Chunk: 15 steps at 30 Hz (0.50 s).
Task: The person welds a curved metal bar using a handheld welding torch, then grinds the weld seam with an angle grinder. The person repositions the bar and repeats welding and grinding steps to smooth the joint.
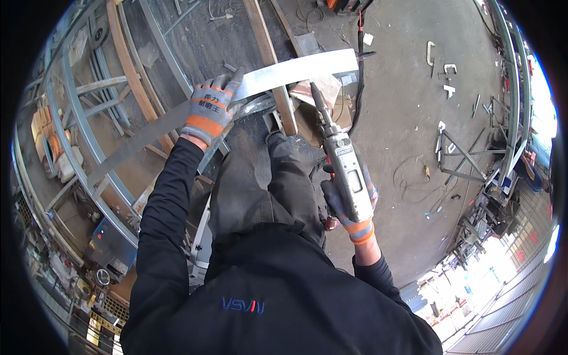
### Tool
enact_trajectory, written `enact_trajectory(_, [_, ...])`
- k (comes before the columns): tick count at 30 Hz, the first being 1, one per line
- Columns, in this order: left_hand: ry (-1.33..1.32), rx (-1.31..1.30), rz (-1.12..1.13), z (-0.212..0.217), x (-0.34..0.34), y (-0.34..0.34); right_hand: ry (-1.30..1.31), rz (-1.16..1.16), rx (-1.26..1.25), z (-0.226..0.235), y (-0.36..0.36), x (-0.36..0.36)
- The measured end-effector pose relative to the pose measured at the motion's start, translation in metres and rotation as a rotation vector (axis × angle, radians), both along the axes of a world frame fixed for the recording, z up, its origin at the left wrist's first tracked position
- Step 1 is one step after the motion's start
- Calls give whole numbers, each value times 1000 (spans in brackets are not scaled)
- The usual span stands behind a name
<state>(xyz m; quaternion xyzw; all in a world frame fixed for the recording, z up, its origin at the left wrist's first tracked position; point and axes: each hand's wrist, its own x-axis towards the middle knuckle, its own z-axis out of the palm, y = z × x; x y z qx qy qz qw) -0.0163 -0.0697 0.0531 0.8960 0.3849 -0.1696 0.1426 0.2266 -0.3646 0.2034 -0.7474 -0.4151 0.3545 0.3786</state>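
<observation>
A long silvery metal bar (296,70) crosses in front of me, its bright end to the right and a duller stretch running down to the left. My left hand (211,111), in a grey and orange glove, has its fingers closed over the bar. In my right hand (346,204), gloved alike, is a handheld welding gun (349,168) with a pale body and a dark tapered nozzle. The nozzle points away from me, its tip close to the bar's near edge; I cannot tell whether they touch. Part of the right hand's grip is hidden behind the gun's body.
Steel frames (80,127) and a brown beam (136,74) spread out at the left. Another brown beam (260,29) passes under the bar. On the floor at right lie C-clamps (431,53), a triangular metal frame (464,155) and a loose cable (402,183). A blue box (112,245) stands lower left.
</observation>
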Motion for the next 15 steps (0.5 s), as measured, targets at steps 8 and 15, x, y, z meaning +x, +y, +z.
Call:
enact_trajectory(8, [-234, 49, 28, -1, 17, -17, -182, 211, -31, -21, 22, 26])
enact_trajectory(15, [-720, 213, -80, -13, 40, -26, -294, 241, -112, -34, 45, 20])
